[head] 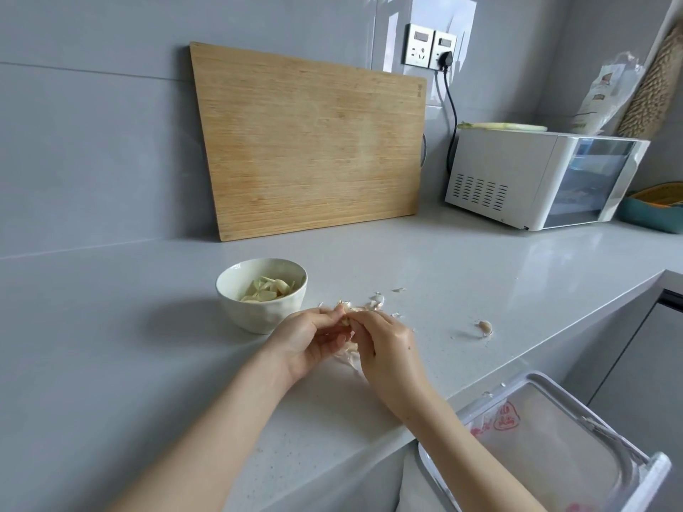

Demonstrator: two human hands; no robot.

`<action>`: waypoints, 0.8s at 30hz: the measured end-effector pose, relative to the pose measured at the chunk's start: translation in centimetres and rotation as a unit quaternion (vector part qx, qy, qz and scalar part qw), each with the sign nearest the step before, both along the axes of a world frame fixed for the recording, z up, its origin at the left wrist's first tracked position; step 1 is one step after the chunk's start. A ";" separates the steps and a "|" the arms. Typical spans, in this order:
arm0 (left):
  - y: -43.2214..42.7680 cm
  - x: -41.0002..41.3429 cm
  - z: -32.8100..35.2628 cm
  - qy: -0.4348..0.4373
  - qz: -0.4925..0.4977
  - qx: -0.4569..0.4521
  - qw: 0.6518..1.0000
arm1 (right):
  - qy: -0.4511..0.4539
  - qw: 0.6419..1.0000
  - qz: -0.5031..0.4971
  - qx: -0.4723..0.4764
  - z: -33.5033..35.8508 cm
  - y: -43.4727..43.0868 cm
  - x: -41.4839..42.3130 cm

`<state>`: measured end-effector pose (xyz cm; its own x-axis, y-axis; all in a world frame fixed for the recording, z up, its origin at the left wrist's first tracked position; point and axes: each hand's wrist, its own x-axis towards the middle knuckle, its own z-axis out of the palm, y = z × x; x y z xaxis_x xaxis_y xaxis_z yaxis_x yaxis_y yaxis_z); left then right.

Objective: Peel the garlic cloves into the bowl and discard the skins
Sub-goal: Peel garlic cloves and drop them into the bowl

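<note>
Both hands meet just above the tabletop (148,364), right in front of the bowl. Left hand (308,339) and right hand (388,345) both pinched shut on one garlic clove (345,321) betw the fingertips; papery skin hangs under the hands, touching the tabletop. Bowl (258,312), white, sits just behind-left of the left hand, w/ several peeled cloves (268,288) inside. Loose skins (377,299) scattered on the tabletop just behind the hands. One unpeeled clove (485,327) lies alone to the right, well apart from the hands, near the front edge. Bin (547,437) w/ a clear liner bag, red print on it, sits below the tabletop edge at lower right, lid open. Cutting board (310,142), wood, leans upright against the back wall behind the bowl. White microwave (536,179) at far right on the tabletop, plugged into the wall socket (430,46).
</note>
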<state>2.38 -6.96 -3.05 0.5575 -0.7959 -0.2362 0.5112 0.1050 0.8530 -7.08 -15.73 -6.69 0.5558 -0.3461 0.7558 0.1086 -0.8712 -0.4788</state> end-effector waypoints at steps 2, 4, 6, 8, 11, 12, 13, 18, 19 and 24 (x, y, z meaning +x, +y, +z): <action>-0.1 0.0 -0.1 0.008 -0.001 -0.008 1.000 | -0.004 1.000 -0.006 0.014 0.1 0.1 -0.2; -0.3 0.0 -0.3 0.028 0.000 -0.023 0.999 | 0.005 0.996 -0.002 0.089 0.7 0.2 -0.5; -0.4 0.0 -0.4 0.040 -0.001 -0.041 0.998 | 0.029 0.984 0.014 0.176 1.1 0.1 -0.9; -0.6 0.0 -0.5 0.039 -0.003 -0.051 0.998 | 0.036 0.979 0.011 0.199 1.2 -0.1 -1.1; -0.8 0.1 -0.7 0.013 0.005 -0.058 0.998 | 0.038 0.983 -0.026 0.178 0.8 -0.1 -0.7; -0.8 0.1 -0.8 0.000 0.012 -0.058 0.998 | 0.046 0.984 -0.045 0.166 0.7 0.0 -0.5; -0.9 0.1 -0.9 -0.017 0.020 -0.057 0.998 | 0.058 0.985 -0.064 0.149 0.6 -0.1 -0.4; -1.0 -0.3 -1.0 -0.094 0.036 -0.048 0.994 | 0.080 0.990 -0.074 0.091 0.3 -0.3 0.1; -1.0 -0.3 -1.0 -0.104 0.038 -0.047 0.993 | 0.078 0.990 -0.071 0.095 0.3 -0.4 0.0; -1.1 -0.5 -1.5 -0.243 0.086 -0.020 0.966 | 0.069 0.981 -0.031 0.180 0.6 -0.6 -0.3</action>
